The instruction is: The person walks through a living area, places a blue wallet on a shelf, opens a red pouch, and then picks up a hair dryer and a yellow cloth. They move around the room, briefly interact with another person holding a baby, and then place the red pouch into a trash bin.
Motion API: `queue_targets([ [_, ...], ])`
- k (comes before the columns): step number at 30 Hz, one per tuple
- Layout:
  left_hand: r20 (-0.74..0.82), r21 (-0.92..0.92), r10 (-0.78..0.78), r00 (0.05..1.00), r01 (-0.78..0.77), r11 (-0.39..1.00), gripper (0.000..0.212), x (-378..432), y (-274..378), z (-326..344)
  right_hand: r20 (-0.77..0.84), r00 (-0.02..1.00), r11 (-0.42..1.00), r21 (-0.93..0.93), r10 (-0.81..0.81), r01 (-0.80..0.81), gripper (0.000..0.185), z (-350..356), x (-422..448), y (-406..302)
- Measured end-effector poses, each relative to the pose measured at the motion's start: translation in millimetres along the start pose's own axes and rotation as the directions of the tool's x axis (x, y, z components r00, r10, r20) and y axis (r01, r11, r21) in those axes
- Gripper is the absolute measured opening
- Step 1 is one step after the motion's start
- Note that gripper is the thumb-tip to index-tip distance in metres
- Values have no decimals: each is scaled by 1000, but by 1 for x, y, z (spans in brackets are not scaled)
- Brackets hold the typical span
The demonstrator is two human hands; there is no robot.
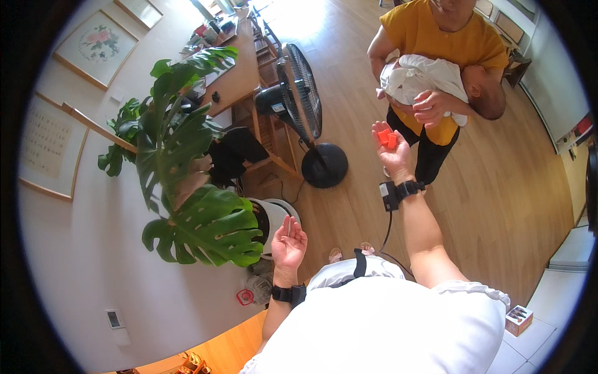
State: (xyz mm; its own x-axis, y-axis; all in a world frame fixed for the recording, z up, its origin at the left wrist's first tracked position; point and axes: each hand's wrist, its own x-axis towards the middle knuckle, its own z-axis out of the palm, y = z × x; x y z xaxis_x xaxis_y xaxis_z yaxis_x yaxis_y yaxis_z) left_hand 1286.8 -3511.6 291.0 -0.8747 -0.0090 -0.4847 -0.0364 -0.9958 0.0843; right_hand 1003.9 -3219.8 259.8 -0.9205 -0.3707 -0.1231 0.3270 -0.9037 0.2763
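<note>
My right hand [393, 148] is stretched forward, palm up, with small orange-red pieces [387, 138] resting on the palm and fingers; what they are cannot be told. The hand is below the clasped hands of another person. On that wrist sits a black strap with a small device [388, 196] and a cable. Lower and to the left, my left hand [289, 243] is palm up with nothing on it, beside a white plant pot [278, 215]. It also wears a black wrist strap [288, 294].
A person in a mustard top [444, 39] holds a baby wrapped in white cloth [420, 77]. A black standing fan [299, 93] is beside a wooden desk [238, 84]. Large monstera leaves [205, 224] spread at the left. A small box [518, 320] stands at the lower right.
</note>
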Motion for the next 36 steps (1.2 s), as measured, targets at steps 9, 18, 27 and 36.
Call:
queue_targets([
  [9, -31, 15, 13, 999, -12, 1000, 31, 5, -4, 0, 22, 997, 997, 31, 74, -74, 41, -4, -12, 15],
  [18, -7, -13, -5, 1000, 5, 1000, 32, 10, -7, -8, 177, 983, 996, 61, 53, -65, 41, 0, -19, 4],
  [27, -33, 26, -3, 999, 4, 1000, 30, 12, -12, -2, 211, 977, 986, 161, 8, -43, 46, 15, -40, 2],
  [36, -18, 34, -28, 999, 29, 999, 30, 15, -5, 1, 291, 957, 995, 98, -14, -15, 42, 17, -44, -11],
])
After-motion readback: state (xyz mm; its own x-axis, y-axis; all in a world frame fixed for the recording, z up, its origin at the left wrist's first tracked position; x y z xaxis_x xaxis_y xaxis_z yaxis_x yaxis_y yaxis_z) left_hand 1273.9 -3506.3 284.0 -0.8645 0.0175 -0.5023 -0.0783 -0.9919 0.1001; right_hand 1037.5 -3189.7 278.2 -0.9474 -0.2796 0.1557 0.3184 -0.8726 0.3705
